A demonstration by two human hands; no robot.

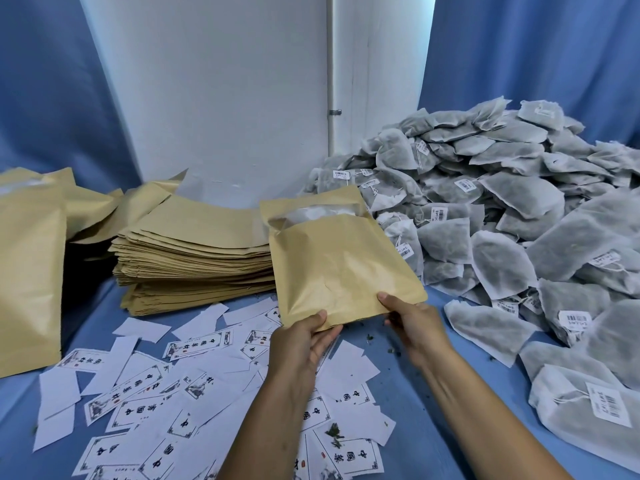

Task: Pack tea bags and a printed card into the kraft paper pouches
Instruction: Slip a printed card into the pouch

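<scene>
A kraft paper pouch [341, 258] is held up over the middle of the table, its open mouth facing away from me and showing a pale lining. My left hand [304, 341] pinches its near bottom edge on the left. At the bottom right corner my right hand [412, 323] grips the same pouch. A large heap of grey tea bags [512, 216] with barcode tags fills the right side. Printed cards [145, 393], some face up and some blank side up, lie scattered on the blue cloth below my hands.
A stack of flat empty kraft pouches [194, 258] sits left of centre. Filled pouches [27, 271] stand at the far left. Bits of loose tea leaf [334, 433] dot the cloth and cards. Blue curtains and a white wall stand behind the table.
</scene>
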